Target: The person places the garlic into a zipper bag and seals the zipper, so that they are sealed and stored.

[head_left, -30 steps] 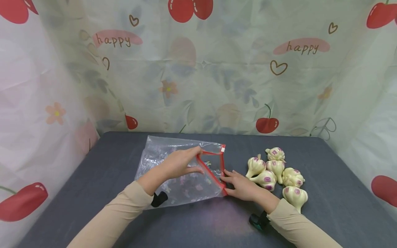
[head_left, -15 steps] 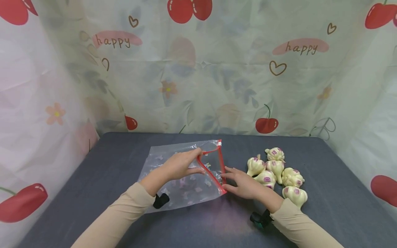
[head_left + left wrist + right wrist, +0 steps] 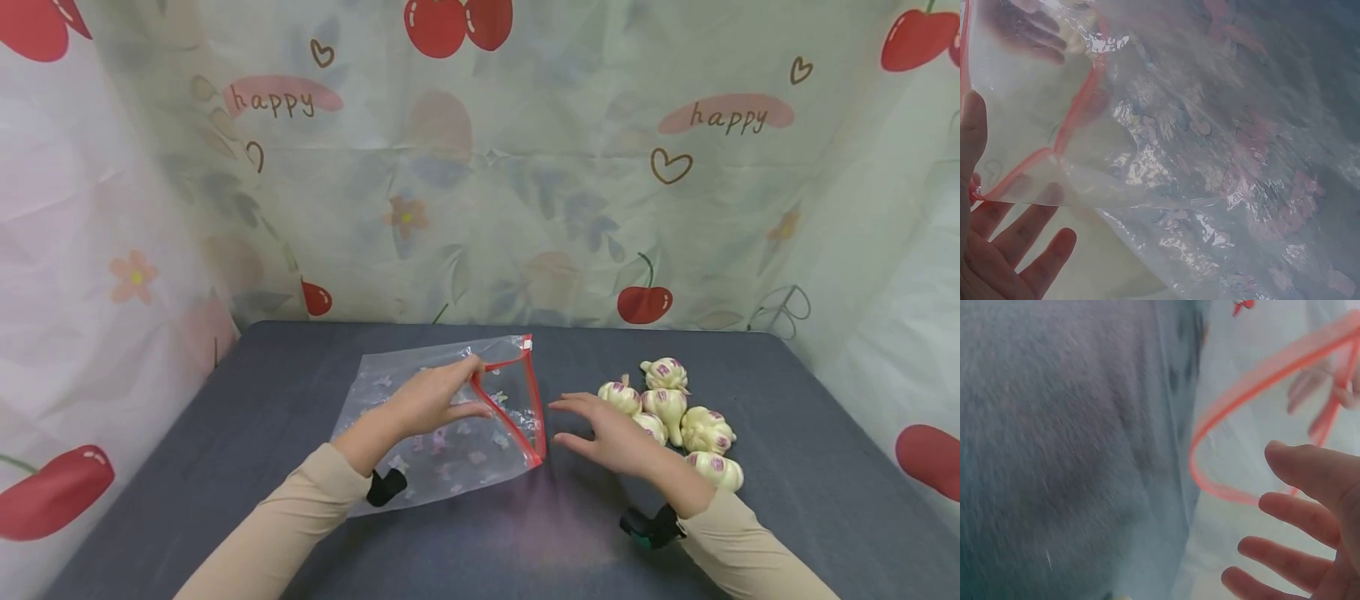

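A clear zip bag (image 3: 465, 467) with a red-edged mouth and small printed figures lies on the table. Its mouth gapes toward the right. My left hand (image 3: 431, 400) pinches the upper lip of that mouth between thumb and fingers; in the left wrist view the thumb (image 3: 972, 125) is in front of the red edge. Just right of the mouth, my right hand (image 3: 611, 433) is apart from the bag with fingers extended and nothing held. Several garlic bulbs (image 3: 664, 407) sit close together beyond the right hand, which partly hides the nearer ones.
The dark grey table (image 3: 247, 417) is enclosed by a printed curtain (image 3: 495, 208) at the back and both sides. Black wrist cameras are strapped to both wrists, the right one (image 3: 648, 527) low over the table.
My right hand has let go of the bag's red edge and moved right, toward the garlic. The left hand keeps its hold, and the bag's far edge has shifted slightly.
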`<state>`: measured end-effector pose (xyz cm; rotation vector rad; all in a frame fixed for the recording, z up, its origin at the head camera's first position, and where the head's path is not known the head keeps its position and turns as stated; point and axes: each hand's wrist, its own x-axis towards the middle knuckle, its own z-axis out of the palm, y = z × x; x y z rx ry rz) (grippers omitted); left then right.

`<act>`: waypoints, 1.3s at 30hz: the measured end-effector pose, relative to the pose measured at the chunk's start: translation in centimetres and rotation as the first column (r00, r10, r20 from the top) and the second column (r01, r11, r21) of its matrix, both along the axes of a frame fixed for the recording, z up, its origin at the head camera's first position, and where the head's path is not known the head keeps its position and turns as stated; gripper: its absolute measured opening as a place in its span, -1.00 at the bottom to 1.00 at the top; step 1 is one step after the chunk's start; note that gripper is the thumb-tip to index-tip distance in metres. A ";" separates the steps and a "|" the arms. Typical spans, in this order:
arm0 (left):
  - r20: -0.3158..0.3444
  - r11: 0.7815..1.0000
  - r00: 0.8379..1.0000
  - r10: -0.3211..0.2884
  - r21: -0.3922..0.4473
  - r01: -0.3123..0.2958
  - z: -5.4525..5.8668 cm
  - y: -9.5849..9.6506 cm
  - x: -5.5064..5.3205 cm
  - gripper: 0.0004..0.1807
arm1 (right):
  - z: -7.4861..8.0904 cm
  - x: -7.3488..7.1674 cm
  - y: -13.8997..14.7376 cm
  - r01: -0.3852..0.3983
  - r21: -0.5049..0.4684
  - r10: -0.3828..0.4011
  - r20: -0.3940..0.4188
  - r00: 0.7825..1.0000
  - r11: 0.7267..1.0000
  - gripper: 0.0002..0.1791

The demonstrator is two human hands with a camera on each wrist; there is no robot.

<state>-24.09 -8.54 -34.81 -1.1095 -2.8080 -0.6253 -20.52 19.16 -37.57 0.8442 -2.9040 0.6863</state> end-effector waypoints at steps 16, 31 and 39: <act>-0.032 1.000 0.999 0.008 0.020 -0.007 0.0 -0.4 0.0 -0.53 | 1.6 0.5 4.1 0.126 -0.114 -0.134 -0.064 0.989 0.985 -0.51; -0.023 1.000 1.000 0.020 0.016 -0.020 0.0 -0.4 0.2 -0.55 | 0.7 1.0 7.0 0.163 -0.077 -0.168 -0.064 0.984 0.984 -0.47; -0.037 1.000 0.999 0.016 0.016 -0.016 0.0 -0.4 0.2 -0.54 | 0.4 1.0 7.6 0.174 -0.078 -0.174 0.008 0.985 0.982 -0.44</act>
